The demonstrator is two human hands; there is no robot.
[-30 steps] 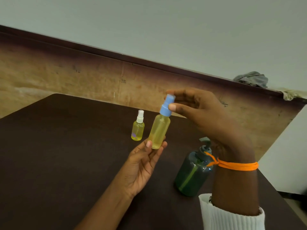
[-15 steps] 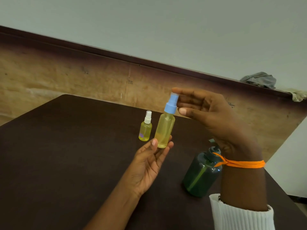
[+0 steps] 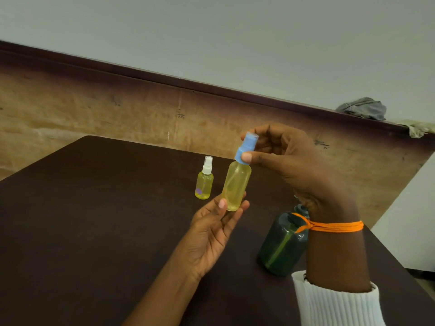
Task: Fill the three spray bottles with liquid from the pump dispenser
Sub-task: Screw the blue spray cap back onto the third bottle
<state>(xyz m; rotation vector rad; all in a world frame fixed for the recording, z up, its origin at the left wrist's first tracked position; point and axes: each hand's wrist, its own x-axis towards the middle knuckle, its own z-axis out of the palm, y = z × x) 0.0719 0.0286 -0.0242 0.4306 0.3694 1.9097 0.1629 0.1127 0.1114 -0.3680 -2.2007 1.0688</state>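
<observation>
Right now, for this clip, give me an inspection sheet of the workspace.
Surface: dark brown table.
Job's things: blue-capped spray bottle of yellow liquid held above the table; small white-capped spray bottle standing; green pump dispenser standing, top partly hidden.
Clutter: nothing seen.
Grips: left hand holds the bottle's base; right hand pinches its blue cap.
Cables: nothing seen.
Surroundings: wood-panelled wall; grey cloth on ledge.

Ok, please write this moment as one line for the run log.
left hand: holds blue-capped spray bottle | right hand: pinches blue cap | small spray bottle: on table
</observation>
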